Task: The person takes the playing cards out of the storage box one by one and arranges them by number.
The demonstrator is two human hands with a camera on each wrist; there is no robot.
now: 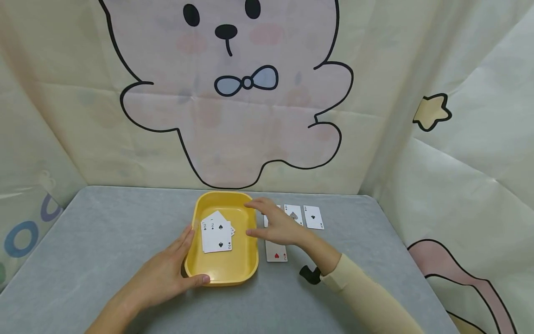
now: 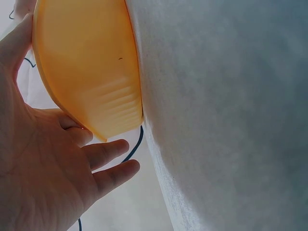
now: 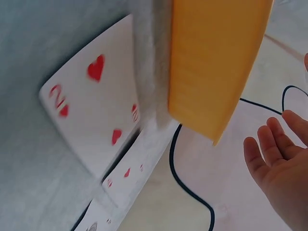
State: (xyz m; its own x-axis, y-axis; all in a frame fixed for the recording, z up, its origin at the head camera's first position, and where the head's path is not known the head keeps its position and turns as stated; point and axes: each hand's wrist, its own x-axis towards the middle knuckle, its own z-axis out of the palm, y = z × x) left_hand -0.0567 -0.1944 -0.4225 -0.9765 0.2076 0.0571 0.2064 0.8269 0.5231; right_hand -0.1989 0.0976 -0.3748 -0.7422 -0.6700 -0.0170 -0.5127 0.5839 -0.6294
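A yellow tray (image 1: 222,277) stands on the table, with several playing cards (image 1: 219,240) overlapping inside it, a black two on top. My left hand (image 1: 167,269) holds the tray at its near left corner, the thumb at the near rim and fingers along the left side. In the left wrist view, fingers (image 2: 79,137) meet the tray's rim. Over the tray's right edge, my right hand (image 1: 279,225) is spread with nothing in it. Beneath that hand lies a two of hearts (image 1: 276,253), face up beside the tray and partly covered.
Behind the right hand, an ace of spades (image 1: 293,213) and an ace of clubs (image 1: 313,217) lie in a row with a partly hidden card (image 1: 265,221). A grey cloth covers the table (image 1: 133,218). Printed curtains (image 1: 375,93) hang behind and on both sides.
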